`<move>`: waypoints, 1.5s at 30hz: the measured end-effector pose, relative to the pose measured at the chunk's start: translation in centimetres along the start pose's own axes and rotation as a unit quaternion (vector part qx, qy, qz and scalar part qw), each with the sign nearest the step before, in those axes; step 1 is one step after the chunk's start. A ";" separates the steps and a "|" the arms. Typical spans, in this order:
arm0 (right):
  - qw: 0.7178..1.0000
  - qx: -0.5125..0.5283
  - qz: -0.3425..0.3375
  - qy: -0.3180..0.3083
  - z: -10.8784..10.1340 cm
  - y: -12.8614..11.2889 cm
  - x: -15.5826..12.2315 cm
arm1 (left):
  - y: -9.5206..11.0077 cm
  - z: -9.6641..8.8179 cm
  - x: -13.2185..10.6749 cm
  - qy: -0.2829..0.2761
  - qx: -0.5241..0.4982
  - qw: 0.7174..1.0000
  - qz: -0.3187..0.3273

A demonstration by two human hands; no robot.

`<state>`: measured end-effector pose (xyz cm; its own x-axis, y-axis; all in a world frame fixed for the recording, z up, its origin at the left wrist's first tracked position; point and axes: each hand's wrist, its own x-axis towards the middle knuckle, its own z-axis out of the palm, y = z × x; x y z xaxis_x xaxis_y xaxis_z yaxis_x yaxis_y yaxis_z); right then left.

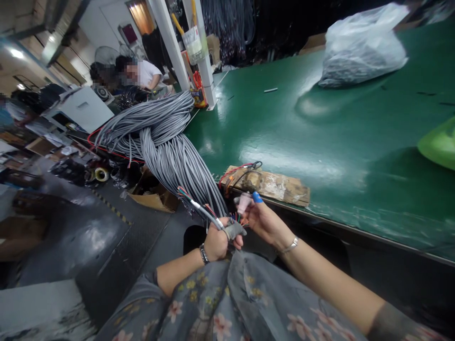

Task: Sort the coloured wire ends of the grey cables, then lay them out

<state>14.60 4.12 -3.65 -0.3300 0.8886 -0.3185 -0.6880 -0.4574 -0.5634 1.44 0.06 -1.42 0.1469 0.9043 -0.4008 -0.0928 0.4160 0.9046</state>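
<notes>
My left hand (217, 240) is closed around the end of a grey cable (208, 214) whose stripped coloured wires stick out near the thumb; a grey finger cot covers one fingertip. My right hand (262, 219) is right beside it, pinching the coloured wire ends (235, 217), with pink and blue finger cots on its fingertips. Both hands are above my lap, in front of the green table's edge. A thick bundle of grey cables (167, 142) hangs from the table's left end down toward my hands.
The green table (320, 123) carries a taped cardboard pad (270, 184) with red and black leads, a clear plastic bag (362, 47) at the back and a green object (439, 142) at the right edge. A person (140, 73) is seated at the far left. Boxes and tape rolls lie on the floor.
</notes>
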 end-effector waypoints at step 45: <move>0.999 0.011 -0.041 0.022 -0.2 0.9 0.5 | 0.2 1.1 0.8 0.047 -0.039 0.998 0.004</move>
<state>13.90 4.15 -4.47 -0.2429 0.9205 -0.3061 -0.7262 -0.3818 -0.5718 2.61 0.78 -1.42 0.0523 0.9113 -0.4083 -0.1710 0.4110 0.8955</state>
